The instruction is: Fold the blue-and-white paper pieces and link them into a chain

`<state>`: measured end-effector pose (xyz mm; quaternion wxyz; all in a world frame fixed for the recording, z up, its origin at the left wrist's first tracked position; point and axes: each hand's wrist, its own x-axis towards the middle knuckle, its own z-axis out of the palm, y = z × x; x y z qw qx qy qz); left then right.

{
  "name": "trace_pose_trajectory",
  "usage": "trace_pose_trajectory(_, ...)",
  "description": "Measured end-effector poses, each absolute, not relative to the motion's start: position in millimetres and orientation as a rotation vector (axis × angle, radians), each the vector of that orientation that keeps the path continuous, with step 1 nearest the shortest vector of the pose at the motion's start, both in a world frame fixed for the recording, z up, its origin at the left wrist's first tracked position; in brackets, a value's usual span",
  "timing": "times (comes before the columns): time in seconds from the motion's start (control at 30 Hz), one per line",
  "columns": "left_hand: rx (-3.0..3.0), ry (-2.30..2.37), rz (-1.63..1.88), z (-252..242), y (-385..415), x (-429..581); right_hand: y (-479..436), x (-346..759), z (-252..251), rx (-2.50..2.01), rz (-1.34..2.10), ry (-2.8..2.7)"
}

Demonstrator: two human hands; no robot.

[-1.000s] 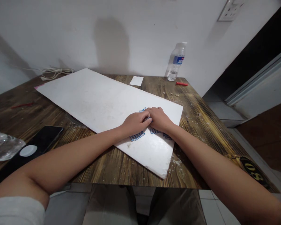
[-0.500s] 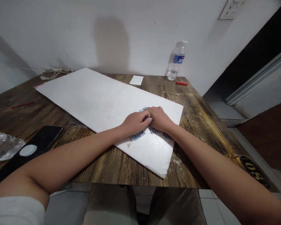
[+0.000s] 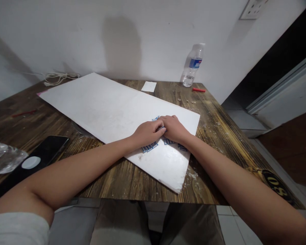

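My left hand [image 3: 148,132] and my right hand [image 3: 171,126] are pressed together, low over a white board [image 3: 104,105]. Both have bent fingers, and the left thumb reaches across to the right hand. A bit of blue shows in the gap by that thumb; what the hands hold, if anything, is hidden. Around and partly beneath them lie several small flat strips with blue edges [image 3: 150,146], some spread below the left hand and others below the right [image 3: 169,141]. More blue edges [image 3: 156,118] peek out beyond the fingers.
The board lies slantwise on a dark wooden table [image 3: 112,185]. A phone [image 3: 51,149] and a clear crinkled plastic item [image 3: 5,157] lie at the left. Toward the back are a white cable [image 3: 58,78], a paper [image 3: 149,86], a water bottle [image 3: 192,68] and a red stick [image 3: 199,90].
Both hands keep almost the same place and pose on the board. The whole view has shifted very slightly; nothing else visibly moved.
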<state>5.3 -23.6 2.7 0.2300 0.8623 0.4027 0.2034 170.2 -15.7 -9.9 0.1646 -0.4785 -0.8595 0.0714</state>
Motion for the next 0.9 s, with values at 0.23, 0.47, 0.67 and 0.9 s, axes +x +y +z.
trace_pose_trajectory(0.23,2.377,1.094,0.566,1.8,-23.1,5.3,-16.2,170.1,-8.6,-1.36,0.208,-2.456)
trace_pose_trajectory(0.47,2.379,1.103,0.561,1.3,-22.9,5.4,-15.2,170.6,-9.8,-1.345,0.19,-2.46)
trace_pose_trajectory(0.67,2.377,1.108,0.56,2.1,-23.7,5.5,-15.2,170.5,-9.4,-1.352,0.208,-2.461)
trace_pose_trajectory(0.9,2.382,1.103,0.559,3.1,-24.1,5.7,-15.4,170.6,-10.1,-1.344,0.2,-2.458)
